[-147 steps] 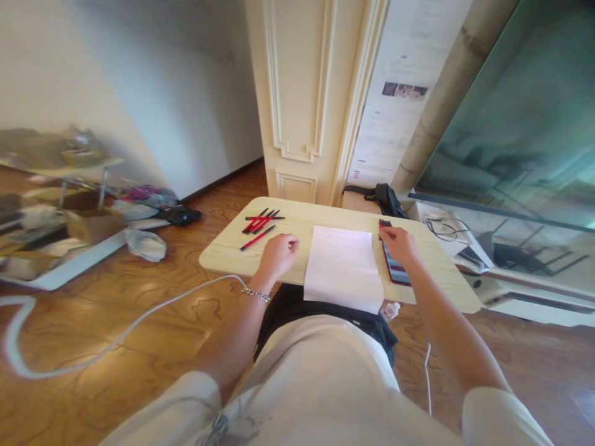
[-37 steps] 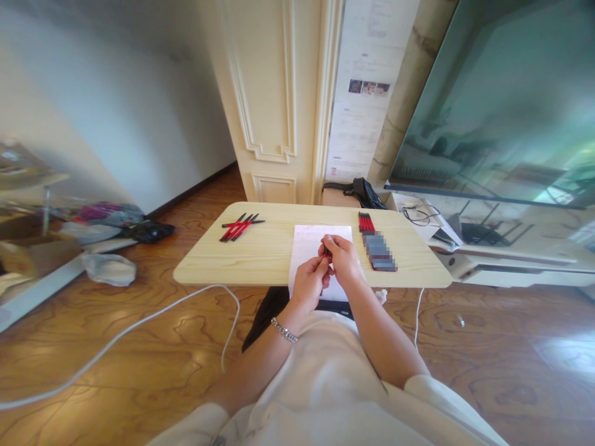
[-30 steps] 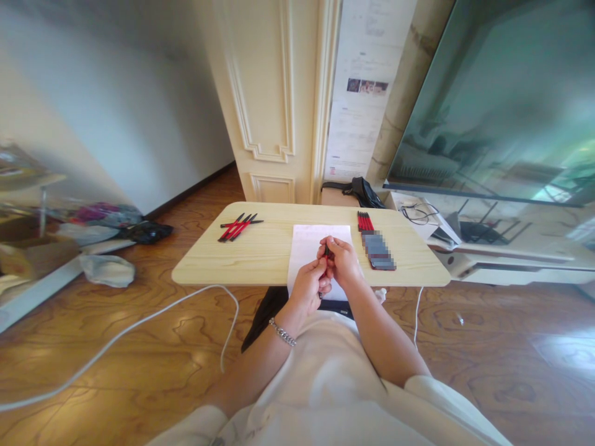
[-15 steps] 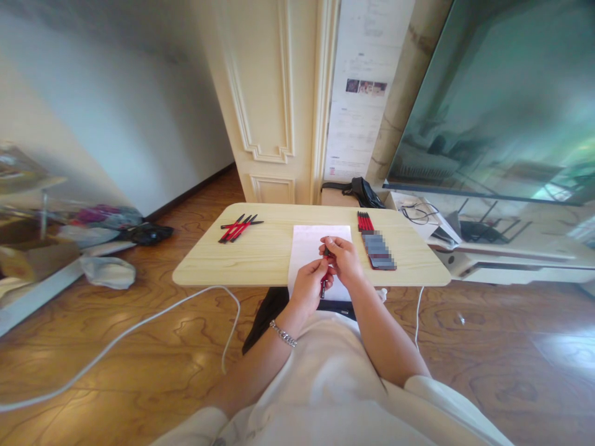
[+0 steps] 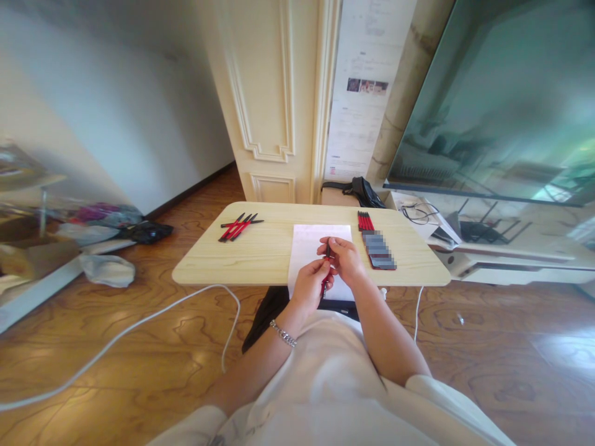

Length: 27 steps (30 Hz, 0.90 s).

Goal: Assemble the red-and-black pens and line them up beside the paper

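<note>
Left hand [image 5: 310, 287] has joined right hand [image 5: 346, 260], both pinching a red pen [image 5: 324, 285]; a slack pinch could drop it.

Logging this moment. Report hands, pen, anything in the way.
Left hand and right hand both grip one red-and-black pen, above the white sheet. Loose pens lie off left, pen row off right. Nothing blocks the hands.
</note>
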Each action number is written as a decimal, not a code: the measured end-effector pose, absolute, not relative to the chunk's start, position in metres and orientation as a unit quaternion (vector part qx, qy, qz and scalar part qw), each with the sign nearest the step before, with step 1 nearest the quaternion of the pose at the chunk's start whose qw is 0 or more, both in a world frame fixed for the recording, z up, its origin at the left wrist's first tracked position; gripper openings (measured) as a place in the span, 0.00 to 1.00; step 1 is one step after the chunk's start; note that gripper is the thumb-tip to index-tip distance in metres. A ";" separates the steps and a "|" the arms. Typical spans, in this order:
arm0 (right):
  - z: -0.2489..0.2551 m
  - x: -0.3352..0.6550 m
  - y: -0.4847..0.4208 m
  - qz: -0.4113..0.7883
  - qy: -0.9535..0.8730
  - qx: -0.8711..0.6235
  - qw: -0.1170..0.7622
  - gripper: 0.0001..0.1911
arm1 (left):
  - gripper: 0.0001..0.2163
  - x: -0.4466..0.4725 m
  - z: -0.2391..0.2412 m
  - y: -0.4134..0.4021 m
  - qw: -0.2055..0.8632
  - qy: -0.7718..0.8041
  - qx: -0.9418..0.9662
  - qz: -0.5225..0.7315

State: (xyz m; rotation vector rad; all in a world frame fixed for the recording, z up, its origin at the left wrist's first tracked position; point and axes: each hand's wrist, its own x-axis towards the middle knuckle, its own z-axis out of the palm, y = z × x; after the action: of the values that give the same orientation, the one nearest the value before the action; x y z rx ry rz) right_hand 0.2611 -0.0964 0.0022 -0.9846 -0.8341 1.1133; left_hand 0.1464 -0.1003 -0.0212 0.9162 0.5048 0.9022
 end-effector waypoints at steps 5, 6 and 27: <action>0.004 0.260 -0.096 0.430 -0.381 -0.463 0.675 0.19 | 0.14 0.145 -0.019 -0.099 0.766 0.231 0.427 0.420; 0.004 0.260 -0.096 0.417 -0.385 -0.468 0.677 0.18 | 0.14 0.145 -0.019 -0.099 0.766 0.233 0.427 0.419; 0.005 0.263 -0.097 0.433 -0.393 -0.473 0.660 0.20 | 0.14 0.145 -0.024 -0.098 0.761 0.231 0.432 0.425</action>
State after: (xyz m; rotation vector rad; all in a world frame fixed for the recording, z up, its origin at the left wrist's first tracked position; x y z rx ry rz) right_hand 0.2633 -0.0970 0.0052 -1.0695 -0.8901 0.9789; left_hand 0.1448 -0.0977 -0.0237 0.9396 0.5033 0.9259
